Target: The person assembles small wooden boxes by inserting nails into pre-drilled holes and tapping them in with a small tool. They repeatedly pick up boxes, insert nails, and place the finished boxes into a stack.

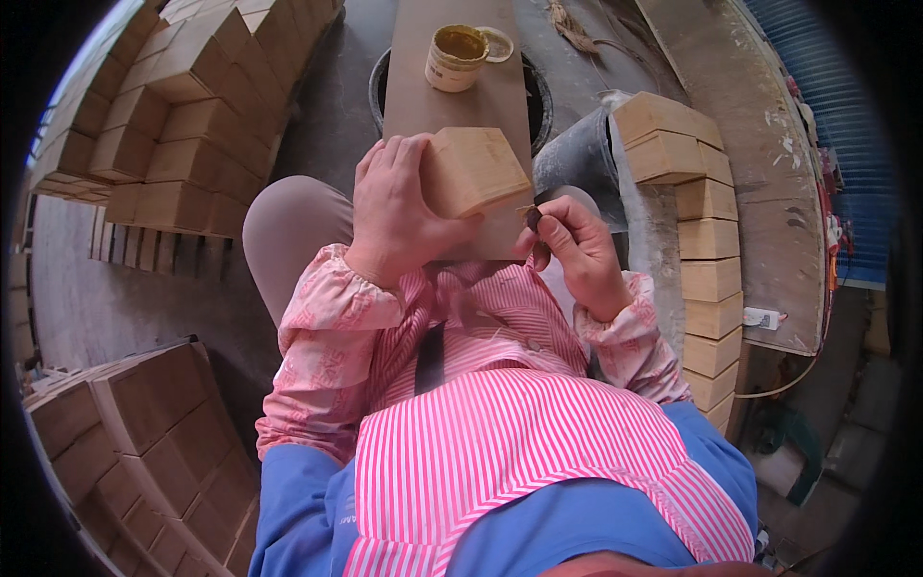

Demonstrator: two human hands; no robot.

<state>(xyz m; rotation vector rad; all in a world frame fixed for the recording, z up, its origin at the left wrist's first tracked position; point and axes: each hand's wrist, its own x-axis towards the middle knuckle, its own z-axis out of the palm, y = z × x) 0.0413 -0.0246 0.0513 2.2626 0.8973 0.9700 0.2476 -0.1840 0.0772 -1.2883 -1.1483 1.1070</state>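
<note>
My left hand (404,205) grips a light wooden box or block (472,169) by its left side and near edge, tilted above a long board (458,108) in front of me. Close to the block's near right corner, my right hand (573,241) pinches a small dark object (533,218) between thumb and fingers; what it is cannot be told. Farther along the board stands an open white tub (454,61) with yellow-brown paste inside and round its rim. A round lid or ring (496,45) lies against the tub's right side.
Beneath the board is a round black container (541,108). A grey bucket (580,166) leans at the right, beside a curved row of wooden blocks (710,278). Tall stacks of wooden boxes (195,155) stand at the left, more (155,440) at lower left. A white power strip (763,318) sits at the right.
</note>
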